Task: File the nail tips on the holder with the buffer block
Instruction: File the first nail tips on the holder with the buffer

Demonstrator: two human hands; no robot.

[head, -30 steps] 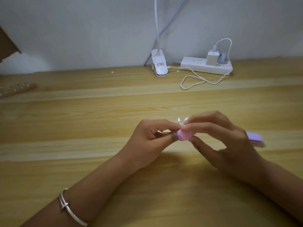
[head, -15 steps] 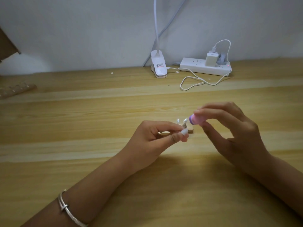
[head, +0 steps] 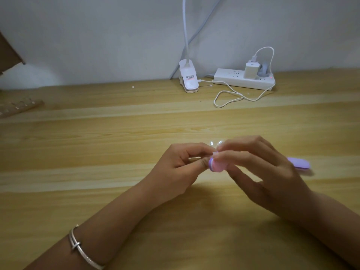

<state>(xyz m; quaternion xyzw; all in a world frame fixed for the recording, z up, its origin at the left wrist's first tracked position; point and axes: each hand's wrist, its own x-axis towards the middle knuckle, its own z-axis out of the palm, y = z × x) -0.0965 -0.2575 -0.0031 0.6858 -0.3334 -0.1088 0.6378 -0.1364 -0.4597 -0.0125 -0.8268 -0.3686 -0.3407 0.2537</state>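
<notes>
The wooden table (head: 97,152) fills most of the view, with a pale wall behind it. Your left hand (head: 175,172) and right hand (head: 263,172) meet just above the table's middle, fingertips nearly touching. At the back, by the wall, a white power strip (head: 233,78) lies with a charger (head: 251,71) plugged into it. A white lamp clip (head: 188,78) stands just to its left, and a white cable (head: 229,98) loops on the wood in front of them. A slotted wooden strip (head: 19,107) lies at the far left edge. You wear a silver bracelet (head: 78,247) on your left wrist. Your right hand, somewhat blurred, pinches the buffer block (head: 216,166) between thumb and curled fingers, its round pink end facing you and pressed against your left fingertips. A purple piece (head: 299,163) shows past the back of that hand; I cannot tell whether it is the block's far end. Your left thumb and forefinger grip the holder (head: 194,158), mostly hidden, only a pale sliver showing between the fingers. Two shiny nail tips (head: 211,142) stick up just above the block.
</notes>
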